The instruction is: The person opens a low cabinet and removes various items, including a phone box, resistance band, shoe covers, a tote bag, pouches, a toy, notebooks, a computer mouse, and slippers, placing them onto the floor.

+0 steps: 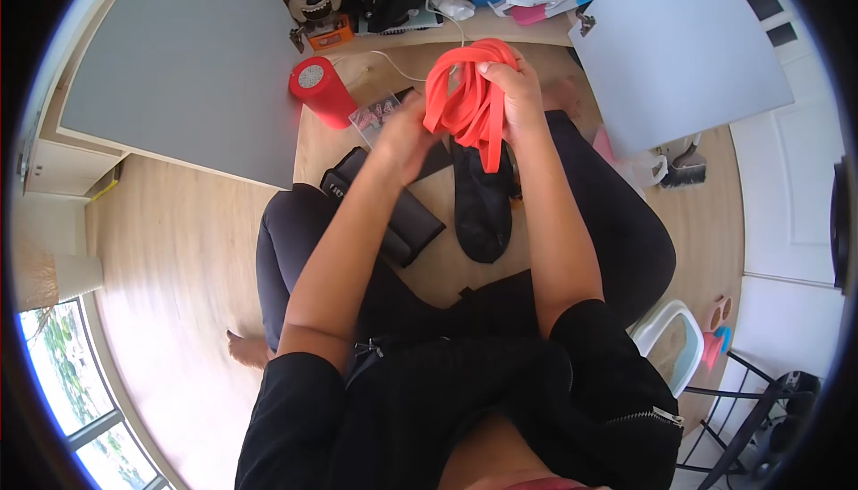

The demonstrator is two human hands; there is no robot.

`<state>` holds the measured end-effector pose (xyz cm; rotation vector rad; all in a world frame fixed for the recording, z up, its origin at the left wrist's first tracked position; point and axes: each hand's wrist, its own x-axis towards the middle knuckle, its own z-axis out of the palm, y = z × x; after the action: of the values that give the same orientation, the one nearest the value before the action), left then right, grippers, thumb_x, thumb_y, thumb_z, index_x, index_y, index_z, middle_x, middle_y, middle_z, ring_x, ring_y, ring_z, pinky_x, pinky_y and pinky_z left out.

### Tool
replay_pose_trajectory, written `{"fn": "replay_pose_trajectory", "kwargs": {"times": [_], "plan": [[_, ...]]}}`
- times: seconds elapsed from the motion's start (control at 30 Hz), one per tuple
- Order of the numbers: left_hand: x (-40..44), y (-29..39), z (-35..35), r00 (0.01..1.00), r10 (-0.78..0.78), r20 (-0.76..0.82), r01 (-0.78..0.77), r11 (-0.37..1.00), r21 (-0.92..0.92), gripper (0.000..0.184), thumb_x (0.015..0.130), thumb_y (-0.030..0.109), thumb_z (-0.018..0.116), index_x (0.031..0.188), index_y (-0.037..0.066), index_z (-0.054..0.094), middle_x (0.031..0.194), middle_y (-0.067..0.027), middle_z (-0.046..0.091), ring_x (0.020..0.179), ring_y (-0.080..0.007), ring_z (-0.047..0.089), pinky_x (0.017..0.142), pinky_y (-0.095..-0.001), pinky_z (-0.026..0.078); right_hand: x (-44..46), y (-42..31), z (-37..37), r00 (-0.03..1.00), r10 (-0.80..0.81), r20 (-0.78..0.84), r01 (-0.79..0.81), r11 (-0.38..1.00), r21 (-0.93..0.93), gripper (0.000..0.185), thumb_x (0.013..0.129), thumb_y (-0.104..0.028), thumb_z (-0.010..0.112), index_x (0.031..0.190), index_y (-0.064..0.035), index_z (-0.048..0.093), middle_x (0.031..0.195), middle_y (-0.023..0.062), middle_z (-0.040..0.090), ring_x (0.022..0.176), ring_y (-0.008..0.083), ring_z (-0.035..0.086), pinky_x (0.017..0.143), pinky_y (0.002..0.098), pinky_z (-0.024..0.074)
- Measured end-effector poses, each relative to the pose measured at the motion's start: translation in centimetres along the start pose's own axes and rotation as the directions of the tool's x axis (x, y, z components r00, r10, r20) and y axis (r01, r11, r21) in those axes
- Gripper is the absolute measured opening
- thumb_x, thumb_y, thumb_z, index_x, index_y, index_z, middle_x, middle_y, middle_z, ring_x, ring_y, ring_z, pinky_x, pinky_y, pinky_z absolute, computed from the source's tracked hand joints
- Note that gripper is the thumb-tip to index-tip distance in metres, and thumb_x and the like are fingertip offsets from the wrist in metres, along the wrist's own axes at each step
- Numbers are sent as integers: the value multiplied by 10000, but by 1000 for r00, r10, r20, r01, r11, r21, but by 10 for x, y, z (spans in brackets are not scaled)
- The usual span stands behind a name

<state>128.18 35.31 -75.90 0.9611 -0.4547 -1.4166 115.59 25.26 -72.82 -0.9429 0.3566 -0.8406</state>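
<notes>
The wooden floor point(170, 240) spreads out around me, and over it the left cabinet door point(197, 61) and the right cabinet door point(684, 52) stand swung open. Between them runs the cluttered shelf point(532, 36). Nearer me, on the floor, a black case point(416, 229) lies at a slant beside a rounded black pouch point(483, 222). The red band point(437, 88) is up in front of me, bundled in loose loops, one end loop dangling over the pouch in my view. A red cylinder point(335, 101) stands to the left. My right grip point(517, 88) is closed on the band, thumb pressed over the loops; my left grip point(407, 137) is blurred at their lower left, and I cannot tell whether it holds any. I judge the step in hand to be gathering the band; the next move calls for evening the loops without letting the bundle slip. Smallest is a clear packet point(372, 116) by the cylinder.
</notes>
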Motion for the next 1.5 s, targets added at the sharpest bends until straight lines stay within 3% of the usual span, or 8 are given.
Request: {"fn": "replay_pose_trajectory", "kwargs": {"times": [0.17, 0.3, 0.7, 0.8, 1.1, 1.23, 1.43, 1.5], "plan": [[-12, 39, 17, 983, 181, 34, -184, 952, 246, 631, 832, 450, 628, 1265, 36, 429, 1202, -98, 513, 1142, -193, 468, 970, -363, 364, -7, 10, 2, 995, 46, -84, -53, 994, -91, 319, 784, -68, 591, 1082, 11, 512, 874, 101, 616, 798, 184, 616, 736, 292, 510], [-6, 8, 30, 978, -12, 209, -38, 973, 229, 755, 693, 291, 810, 1282, 45, 407, 1185, -68, 525, 1099, -184, 517, 928, -355, 428, -6, 21, 0, 995, -57, -81, 34, 964, -265, 329, 732, -120, 640, 1032, -6, 566, 889, 62, 610, 802, 135, 589, 731, 269, 480], [-12, 7, 9, 981, -36, 189, -50, 901, 432, 428, 648, 28, 721, 1042, 47, 558, 906, -36, 617, 833, -137, 597, 737, -284, 487, -16, 30, 14, 997, 0, 71, 23, 946, -322, 348, 795, -117, 599, 1095, 24, 494, 1019, 128, 611, 921, 165, 585, 832, 298, 470], [-7, 5, 1, 991, -51, 124, -5, 913, 408, 333, 651, 18, 677, 973, 35, 590, 865, -37, 618, 766, -130, 593, 686, -279, 487, -16, 24, 11, 997, -10, 73, 54, 771, -635, 432, 825, -235, 652, 1118, 30, 479, 1030, 130, 597, 939, 179, 584, 844, 293, 457], [3, 10, 0, 958, 172, -229, -142, 980, 142, 182, 715, 63, 636, 883, 27, 577, 770, -63, 595, 694, -158, 594, 645, -300, 492, -45, -1, 21, 866, -399, -303, -54, 527, -848, 787, 740, -355, 763, 1272, -13, 294, 1213, 243, 473, 1004, 266, 555, 888, 355, 441], [0, 11, 5, 979, 144, -144, -142, 990, 25, 206, 766, 106, 646, 943, 23, 585, 844, -69, 610, 782, -158, 588, 736, -299, 484, -40, 31, 11, 997, 57, 53, -15, 803, -596, 984, 682, -364, 807, 1365, -30, 183, 1309, 248, 390, 1141, 293, 490, 955, 376, 406], [-14, 2, 21, 996, 82, -44, -79, 995, 60, 546, 819, 506, 629, 1098, 51, 515, 972, -71, 580, 906, -162, 566, 799, -304, 464, -44, 31, 22, 998, 67, 21, -36, 751, -659, 1078, 535, -409, 879, 1338, 13, 297, 1228, 165, 497, 1169, 265, 486, 974, 382, 390], [-11, -1, 14, 991, 132, 21, -134, 973, 187, 739, 763, 660, 571, 1161, 43, 489, 1028, -84, 573, 956, -175, 564, 824, -304, 460, -45, 27, 14, 997, 59, 54, 2, 650, -760, 848, 550, -335, 883, 1198, 24, 470, 1034, 104, 604, 945, 212, 599, 804, 335, 484]]}}
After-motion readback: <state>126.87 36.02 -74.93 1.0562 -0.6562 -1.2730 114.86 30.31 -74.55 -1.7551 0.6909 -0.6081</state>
